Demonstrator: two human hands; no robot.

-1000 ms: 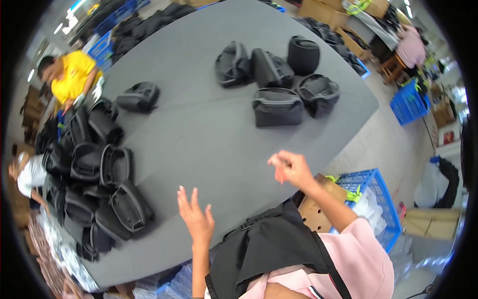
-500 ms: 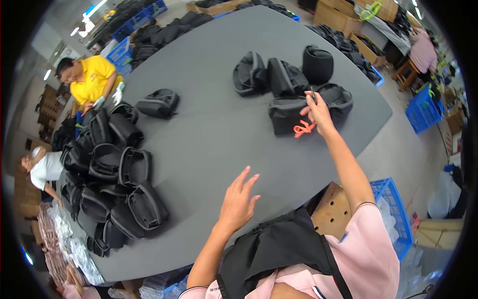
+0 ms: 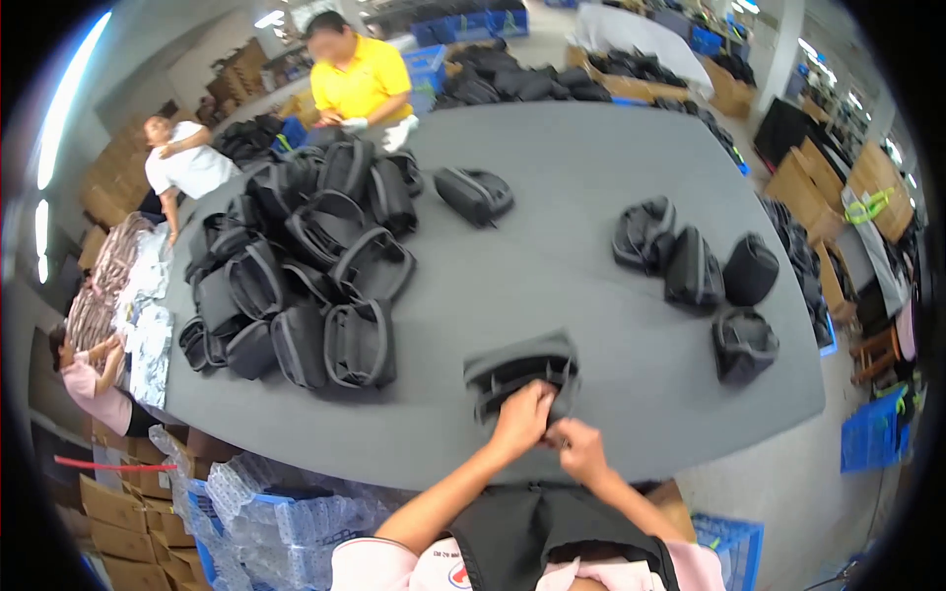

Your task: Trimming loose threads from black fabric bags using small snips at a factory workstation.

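Left hand [image 3: 520, 419] grips the near edge of a black bag [image 3: 520, 372] lying at the near middle of the grey surface [image 3: 552, 197]; just to its right, the right hand [image 3: 576, 445] pinches something small at that same edge, too blurred to identify. Far to the left sits a large heap of similar bags [image 3: 305, 266], while four bags [image 3: 705, 286] rest apart on the right, so most of the work seems left to do.

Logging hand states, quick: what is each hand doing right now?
Left hand: closed on the near edge of the black bag on the grey table.
Right hand: closed, pinching something small at the bag's edge; what, cannot be told.
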